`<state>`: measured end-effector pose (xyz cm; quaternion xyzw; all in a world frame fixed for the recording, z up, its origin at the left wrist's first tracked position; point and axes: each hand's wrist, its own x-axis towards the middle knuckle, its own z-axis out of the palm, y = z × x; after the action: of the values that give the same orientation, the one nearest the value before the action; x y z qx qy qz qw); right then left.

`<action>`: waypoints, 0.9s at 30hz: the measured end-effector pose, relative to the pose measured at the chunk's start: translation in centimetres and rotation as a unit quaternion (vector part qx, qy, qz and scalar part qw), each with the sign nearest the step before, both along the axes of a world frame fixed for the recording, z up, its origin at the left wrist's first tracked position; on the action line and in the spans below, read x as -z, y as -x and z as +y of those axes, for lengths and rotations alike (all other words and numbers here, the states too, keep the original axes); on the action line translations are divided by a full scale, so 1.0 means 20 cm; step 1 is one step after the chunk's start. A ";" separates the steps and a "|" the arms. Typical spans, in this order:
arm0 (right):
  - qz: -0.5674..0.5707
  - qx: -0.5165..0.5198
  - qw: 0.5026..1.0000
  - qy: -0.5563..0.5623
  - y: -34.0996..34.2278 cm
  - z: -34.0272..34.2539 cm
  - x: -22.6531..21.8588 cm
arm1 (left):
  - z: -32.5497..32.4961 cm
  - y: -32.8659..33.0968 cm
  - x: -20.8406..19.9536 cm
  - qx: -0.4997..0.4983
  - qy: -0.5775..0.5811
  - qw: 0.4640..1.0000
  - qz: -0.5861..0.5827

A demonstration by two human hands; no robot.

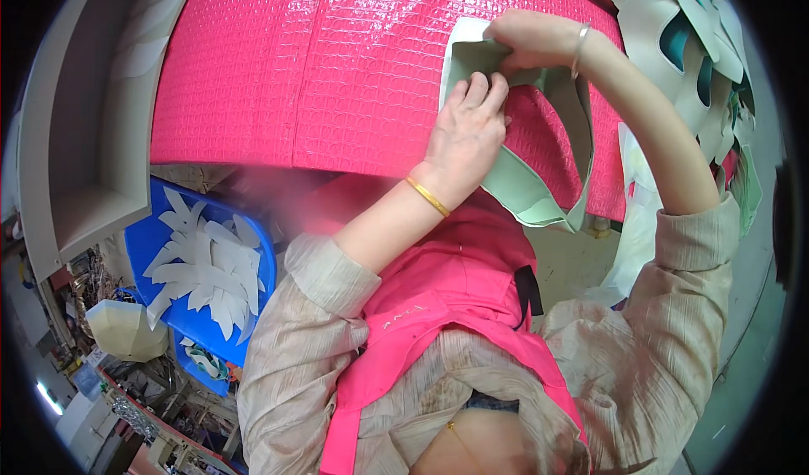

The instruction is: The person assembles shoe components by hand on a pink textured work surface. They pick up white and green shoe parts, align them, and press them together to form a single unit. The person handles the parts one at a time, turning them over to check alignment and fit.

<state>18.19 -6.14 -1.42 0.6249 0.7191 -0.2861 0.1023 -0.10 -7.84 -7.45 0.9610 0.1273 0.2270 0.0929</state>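
Glossy pink, embossed sheeting covers the table [236, 70] before you, with a grey open box [80, 112] at its left side, a blue tub [267, 264] of white cut pieces [206, 268] below its near left edge, and draped pale cut sheets [653, 24] beyond its right side. Your piece, a pale green and white band [527, 190] bent into a loop, lies at the table's right part, its lower end reaching past the near edge. Your left hand [470, 125] has its fingers curled over the band, grasping it; your right hand [535, 38] is at the band's top corner, but whether it pinches or merely presses, you cannot tell. Expect it to be light, springy and bendable, perhaps slick on its smooth face; the doubled edges should give the surest hold. Your left thumb, your right fingertips and the band's join are hidden, and the tub's neighbourhood blurs.
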 end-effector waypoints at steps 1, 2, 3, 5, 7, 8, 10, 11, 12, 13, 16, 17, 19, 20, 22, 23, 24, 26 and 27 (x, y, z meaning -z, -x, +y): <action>0.020 0.013 1.000 0.012 -0.02 -0.01 -0.01 | 0.01 0.00 0.02 0.008 0.010 1.000 -0.022; 0.042 -0.003 0.999 -0.009 -0.04 -0.02 0.00 | 0.02 0.00 0.02 0.016 0.019 0.999 -0.043; 0.019 -0.006 1.000 -0.015 -0.04 -0.02 0.02 | 0.02 -0.01 0.02 0.021 0.029 0.999 -0.025; -0.025 -0.016 0.999 -0.029 -0.02 -0.02 0.04 | 0.03 -0.02 -0.01 0.028 0.050 0.998 0.014; -0.011 -0.002 0.999 -0.038 -0.06 -0.03 0.05 | 0.01 -0.05 0.00 0.030 -0.004 0.999 0.043; -0.007 0.005 0.999 -0.042 -0.07 -0.03 0.05 | 0.02 -0.07 0.00 0.031 -0.030 0.998 0.055; -0.038 -0.007 0.998 -0.047 -0.07 -0.04 0.00 | 0.04 -0.06 0.03 0.035 0.018 0.999 -0.013; -0.053 -0.009 0.997 -0.048 -0.07 -0.06 -0.02 | 0.04 -0.06 0.04 0.041 0.043 0.997 -0.047; -0.065 -0.005 0.996 -0.062 -0.07 -0.06 0.00 | 0.04 -0.07 0.04 0.046 0.050 0.997 -0.035; -0.077 -0.002 0.994 -0.077 -0.07 -0.07 0.04 | 0.04 -0.08 0.03 0.051 0.058 0.997 -0.023; -0.096 0.003 0.991 -0.092 -0.09 -0.11 0.06 | 0.03 -0.10 0.02 0.056 0.012 0.998 0.000; -0.099 0.003 0.991 -0.093 -0.10 -0.13 0.05 | 0.03 -0.11 0.02 0.055 -0.014 0.998 0.005; -0.127 0.006 0.991 -0.030 -0.05 -0.15 -0.06 | 0.04 -0.11 0.02 0.057 -0.029 0.998 0.016; -0.143 0.011 0.990 0.003 -0.03 -0.16 -0.11 | 0.04 -0.12 0.02 0.053 -0.034 0.998 0.009; -0.117 0.025 0.992 0.040 -0.05 -0.14 -0.08 | 0.04 -0.12 0.02 0.058 -0.024 0.998 0.015; -0.103 0.033 0.992 0.058 -0.06 -0.13 -0.07 | 0.04 -0.12 0.00 0.068 -0.009 0.997 0.028; -0.071 0.056 0.995 0.045 -0.07 -0.14 -0.08 | 0.05 -0.12 -0.01 0.078 0.006 0.996 0.040; -0.004 0.098 0.995 0.019 -0.06 -0.16 -0.10 | 0.04 -0.13 -0.01 0.072 0.002 0.997 0.034; -0.033 0.093 0.995 0.029 -0.06 -0.16 -0.10 | 0.04 -0.13 -0.01 0.068 0.001 0.997 0.031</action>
<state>19.31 -9.35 0.51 0.6949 0.6456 -0.2945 0.1172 2.52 -7.04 -7.15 0.9740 0.0650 0.1899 0.1047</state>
